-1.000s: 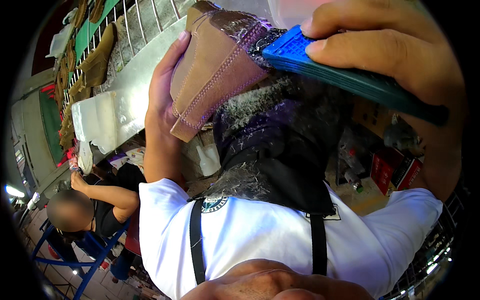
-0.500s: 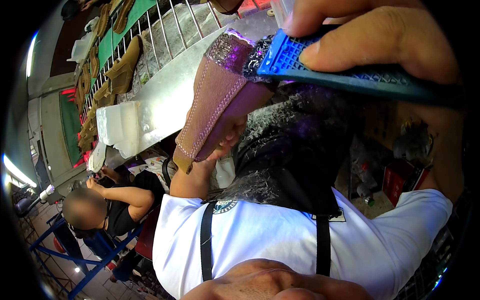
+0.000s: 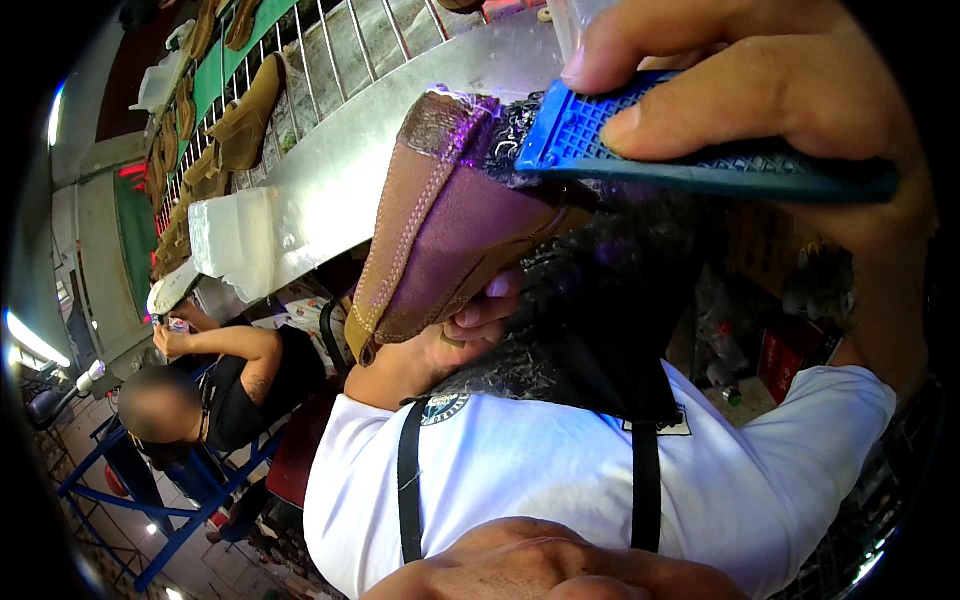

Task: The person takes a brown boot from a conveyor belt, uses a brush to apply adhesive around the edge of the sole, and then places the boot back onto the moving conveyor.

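A brown leather shoe upper [image 3: 440, 240] with pale double stitching is held up in front of my chest. My left hand [image 3: 480, 325] grips it from below, its fingers partly hidden behind the leather. My right hand [image 3: 750, 90] is closed around a blue plastic brush [image 3: 568, 135] with a textured handle. The brush's dark bristles press against the top edge of the shoe, beside a rough, shiny strip that looks wet. Pale strands cling to the bristles.
A metal ledge [image 3: 340, 180] with a translucent container [image 3: 232, 240] lies beyond the shoe. Brown shoes [image 3: 240, 125] stand on a wire rack at far left. A co-worker [image 3: 240, 370] sits at left near a blue metal frame [image 3: 180, 530]. My black apron [image 3: 560, 370] carries pale fibres.
The shoe has tilted and turned, showing more of its side. The brush and right hand have shifted slightly, with the bristles still on the edge. The co-worker's arms have moved.
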Tool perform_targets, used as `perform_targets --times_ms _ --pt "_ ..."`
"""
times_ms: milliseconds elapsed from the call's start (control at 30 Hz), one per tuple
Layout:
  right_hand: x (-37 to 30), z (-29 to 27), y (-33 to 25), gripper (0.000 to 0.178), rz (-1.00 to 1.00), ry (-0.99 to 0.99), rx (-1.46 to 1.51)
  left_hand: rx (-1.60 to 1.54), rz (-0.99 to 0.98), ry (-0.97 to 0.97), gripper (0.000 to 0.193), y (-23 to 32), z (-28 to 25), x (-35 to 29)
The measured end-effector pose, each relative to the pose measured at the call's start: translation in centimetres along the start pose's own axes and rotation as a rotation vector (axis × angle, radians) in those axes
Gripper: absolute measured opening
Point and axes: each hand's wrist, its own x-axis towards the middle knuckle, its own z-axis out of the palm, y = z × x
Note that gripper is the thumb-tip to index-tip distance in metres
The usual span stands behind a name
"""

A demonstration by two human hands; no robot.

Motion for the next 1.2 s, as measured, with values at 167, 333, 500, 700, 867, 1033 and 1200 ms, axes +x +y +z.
perform_targets --times_ms 167,333,500,700,867,1033,1200 --pt "-0.1 0.5 0.4 0.016 -0.017 -0.007 0.03 -0.07 -0.077 -0.101 0.029 -0.5 -0.8 0.6" --pt "0.0 0.9 1.4 0.015 -0.062 -0.023 0.071 -0.161 -0.11 -0.187 0.027 -1.3 -1.3 1.0" --pt "-0.5 0.6 0.9 0.013 -0.024 -0.027 0.054 -0.231 -0.229 -0.255 0.026 -1.2 -1.9 2.1" --pt "-2.2 1.3 1.5 0.016 0.018 -0.027 0.167 -0.204 -0.253 -0.295 0.028 -1.5 -2.1 2.4" --pt "-1.6 -0.6 -0.7 0.019 0.143 -0.294 -0.026 -0.194 -0.286 -0.324 0.038 -1.2 -2.1 2.6" --pt "-2.9 -1.3 1.0 0.023 0.193 -0.228 -0.127 -0.16 -0.161 -0.328 0.042 -1.0 -2.5 1.9" --pt "-7.8 -1.4 1.3 0.039 0.479 0.311 0.124 0.124 0.106 -0.285 0.046 1.8 -1.5 1.4"
